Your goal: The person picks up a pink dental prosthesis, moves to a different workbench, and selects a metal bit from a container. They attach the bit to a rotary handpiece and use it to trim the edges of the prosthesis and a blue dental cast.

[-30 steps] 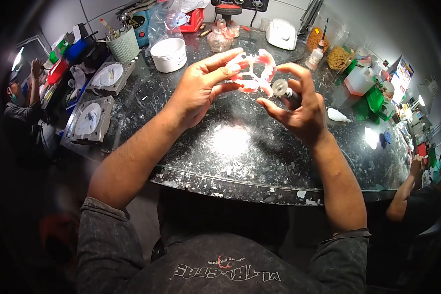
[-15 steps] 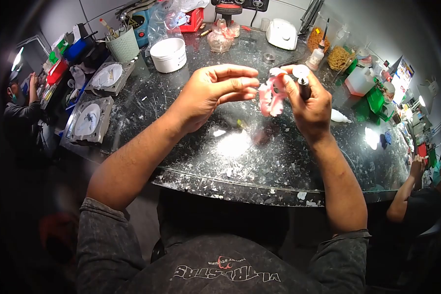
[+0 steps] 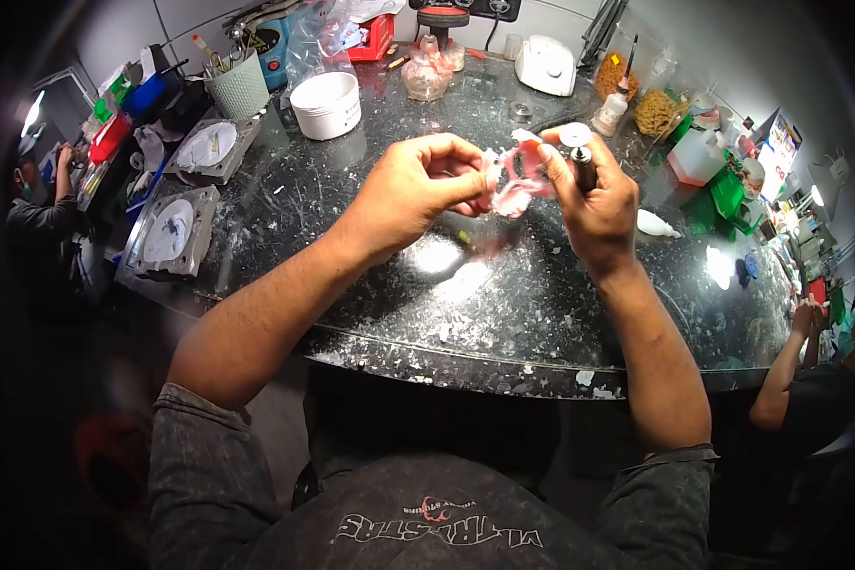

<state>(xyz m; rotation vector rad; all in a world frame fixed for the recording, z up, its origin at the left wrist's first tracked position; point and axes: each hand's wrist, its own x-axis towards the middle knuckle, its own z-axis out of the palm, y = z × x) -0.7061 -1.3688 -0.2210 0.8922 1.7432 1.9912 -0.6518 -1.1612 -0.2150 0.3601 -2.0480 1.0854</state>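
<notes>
A pink denture plate [image 3: 515, 176] with whitish edges is held over the bench between my two hands. My left hand [image 3: 423, 185] is closed, its thumb and fingertips pinching the plate's left side. At the plate's right edge, the thumb of my right hand [image 3: 600, 204] touches it. That hand is also wrapped round a dark rotary handpiece [image 3: 584, 171], which has a pale round disc [image 3: 575, 135] at its upper end. My fingers cover parts of the plate.
Two plaster-filled flasks [image 3: 169, 233] lie at left. Behind stand a white tub [image 3: 326, 106], a tool cup [image 3: 237, 90] and a glass burner-like jar [image 3: 426, 78]. A small white bottle [image 3: 655, 224] lies right of my right hand. Co-workers [image 3: 43, 204] sit at both sides.
My left hand has moved right and its fingers have closed on the denture plate. The plate has turned and shifted slightly left; my right hand has barely moved.
</notes>
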